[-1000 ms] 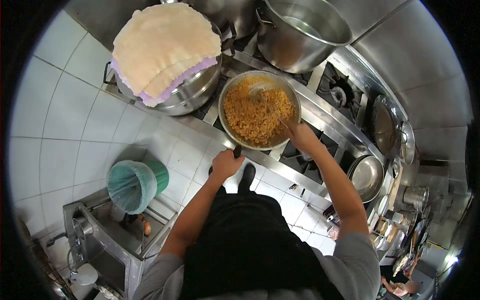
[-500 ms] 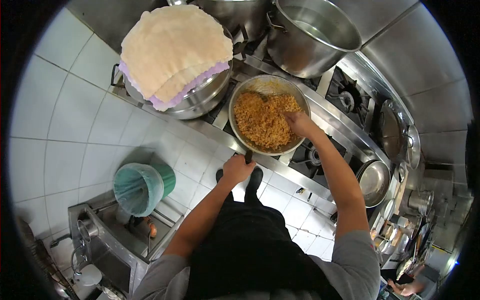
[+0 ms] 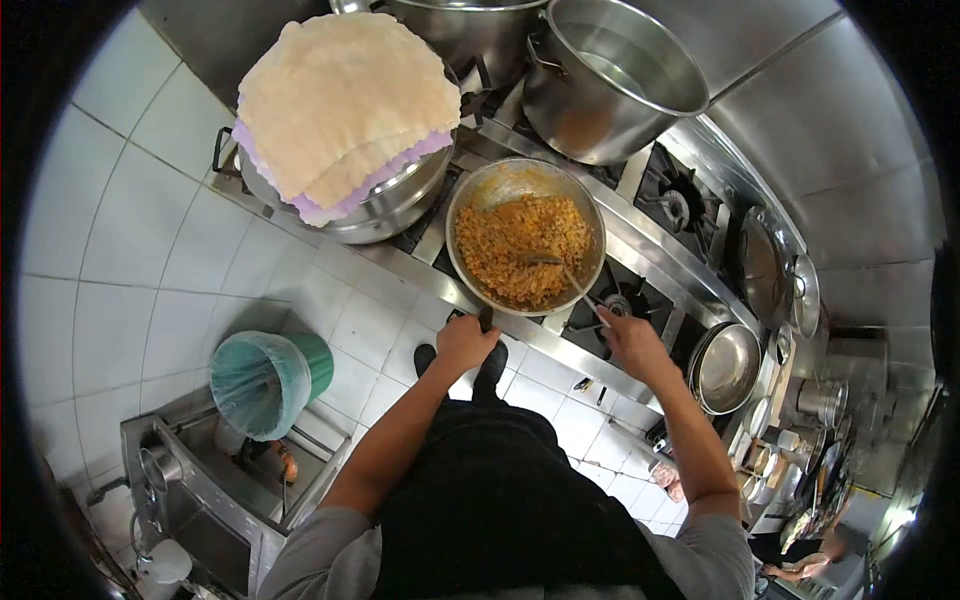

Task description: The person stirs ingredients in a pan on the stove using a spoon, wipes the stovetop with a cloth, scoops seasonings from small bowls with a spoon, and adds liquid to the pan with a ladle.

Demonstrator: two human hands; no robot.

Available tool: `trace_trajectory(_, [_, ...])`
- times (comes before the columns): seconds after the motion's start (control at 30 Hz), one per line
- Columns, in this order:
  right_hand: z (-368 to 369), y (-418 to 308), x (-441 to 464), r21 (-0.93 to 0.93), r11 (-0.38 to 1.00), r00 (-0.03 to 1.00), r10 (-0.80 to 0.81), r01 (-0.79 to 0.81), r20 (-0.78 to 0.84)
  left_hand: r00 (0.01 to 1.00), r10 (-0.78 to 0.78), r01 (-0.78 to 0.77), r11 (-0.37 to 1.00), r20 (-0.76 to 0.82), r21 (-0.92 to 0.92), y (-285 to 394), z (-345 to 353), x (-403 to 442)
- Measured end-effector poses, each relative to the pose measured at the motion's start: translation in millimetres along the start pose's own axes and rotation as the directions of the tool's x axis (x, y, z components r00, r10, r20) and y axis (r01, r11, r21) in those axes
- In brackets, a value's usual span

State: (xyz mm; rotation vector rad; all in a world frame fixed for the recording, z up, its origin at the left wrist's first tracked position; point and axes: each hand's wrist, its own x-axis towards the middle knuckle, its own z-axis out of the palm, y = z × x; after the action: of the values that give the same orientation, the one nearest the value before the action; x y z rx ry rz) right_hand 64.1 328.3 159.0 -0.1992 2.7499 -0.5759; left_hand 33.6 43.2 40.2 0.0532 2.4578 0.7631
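A round metal pan [image 3: 597,226] sits over the front of the stove, holding orange-brown crumbly food [image 3: 515,240]. My left hand [image 3: 466,344] is wrapped round the pan's dark handle [image 3: 486,319], at the pan's near edge. Closed round the end of a metal spoon [image 3: 577,283], my right hand [image 3: 632,345] is just outside the pan's right rim. The spoon's head lies in the food near the middle.
A large lidded pot [image 3: 385,218] with pale, purple-edged cloths [image 3: 350,100] stands left of the pan. Behind are a tall pot [image 3: 590,110] and another pot [image 3: 470,35]. Stacked pans [image 3: 728,370] lie right. A lined bin [image 3: 262,385] stands lower left; a co-worker [image 3: 805,565] is lower right.
My right hand has pulled back from over the food toward me and to the right, bringing the spoon into view. The left hand still grips the handle. The view has shifted slightly.
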Motion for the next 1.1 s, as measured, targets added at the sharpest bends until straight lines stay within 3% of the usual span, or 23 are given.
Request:
trace_trajectory(0.1, [50.3,31.5,27.9,-0.075,0.995,0.995,0.068,-0.062,0.071,0.999,-0.030,0.030,1.000,0.013,-0.004,-1.9,3.8,1.7])
trace_trajectory(0.17, [56.6,39.5,49.9,-0.080,0.997,0.996,-0.026,0.019,-0.088,0.999,-0.034,0.034,0.999,0.013,-0.001,-0.3,3.1,1.3])
trace_trajectory(0.4, [-22.9,45.2,55.8,-0.020,1.000,0.976,-0.023,0.020,-0.215,1.000,-0.012,0.011,1.000,-0.025,-0.008,-4.2,8.7,3.8])
trace_trajectory(0.47, [-35.7,59.3,79.8,-0.279,0.960,0.959,-0.104,0.027,-0.265,1.000,-0.005,0.005,1.000,-0.029,0.006,-3.3,7.6,3.1])
trace_trajectory(0.5, [-35.6,62.7,89.4,-0.279,0.960,0.958,-0.104,0.026,-0.268,1.000,-0.010,0.010,1.000,-0.030,0.014,-2.2,6.4,2.1])
trace_trajectory(0.57, [-20.6,67.2,107.8,-0.228,0.966,0.962,0.055,-0.119,-0.267,1.000,-0.018,0.018,1.000,-0.026,-0.002,0.0,3.4,0.7])
trace_trajectory(0.63, [46.8,99.4,117.2,-0.251,0.958,0.985,0.104,-0.137,-0.141,1.000,-0.024,0.024,0.999,-0.017,-0.025,0.2,3.2,-0.1])
trace_trajectory(0.7, [108.9,88.3,109.1,0.106,0.987,0.951,0.149,-0.124,-0.270,1.000,-0.027,0.027,0.999,-0.009,0.024,0.4,3.7,2.4])
trace_trajectory(0.73, [110.6,79.3,97.3,0.102,0.987,0.953,0.144,-0.121,-0.266,0.999,-0.031,0.032,0.999,-0.010,0.018,1.1,2.6,1.8])
trace_trajectory(0.8, [91.8,56.7,69.9,0.419,0.898,0.963,0.217,-0.134,-0.158,0.999,-0.043,0.043,0.999,0.003,0.011,4.1,-0.3,-0.5])
trace_trajectory(0.93, [30.0,42.3,48.0,0.404,0.896,0.968,0.237,-0.184,-0.083,1.000,-0.030,0.030,1.000,0.010,-0.006,-2.5,5.7,1.9])
trace_trajectory(1.0, [18.1,58.0,77.9,0.140,0.985,0.916,-0.033,0.097,-0.399,1.000,-0.010,0.010,1.000,-0.025,0.000,0.1,8.2,1.8])
trace_trajectory(1.1, [27.1,59.8,126.7,-0.009,1.000,0.951,0.012,-0.016,-0.308,0.999,-0.009,0.009,1.000,-0.030,-0.015,-0.4,8.4,1.1])
